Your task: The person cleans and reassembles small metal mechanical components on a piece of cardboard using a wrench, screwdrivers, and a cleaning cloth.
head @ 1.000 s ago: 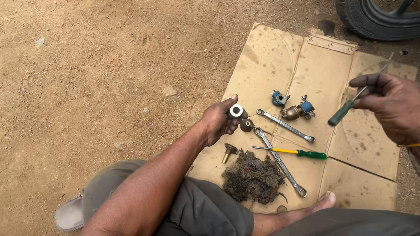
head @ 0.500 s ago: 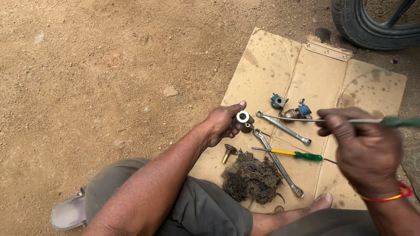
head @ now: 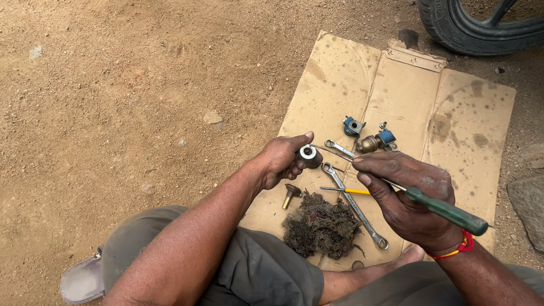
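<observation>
My left hand point(head: 284, 160) grips a small metal cylinder point(head: 309, 154) with a round bore facing up. A green-handled screwdriver point(head: 447, 211) is held in my right hand point(head: 409, 198), and its thin shaft reaches left to the cylinder's rim. Both hands hover over a flattened cardboard sheet point(head: 464, 119). On the sheet lie two wrenches point(head: 354, 205), a yellow-handled screwdriver point(head: 345, 191), a brass and blue fitting point(head: 375, 141), a small blue part point(head: 352, 126), a brass bolt point(head: 290, 194) and a wad of dirty fibre point(head: 320, 225).
Sandy ground with small stones point(head: 212, 117) lies to the left. A black tyre point(head: 481, 25) stands at the top right, and a grey rock point(head: 527, 207) sits at the right edge. My bent legs and a sandal point(head: 82, 280) fill the bottom.
My right hand has swung in from the far right with the green screwdriver, bringing its tip to the cylinder in my left hand. The left hand has barely moved.
</observation>
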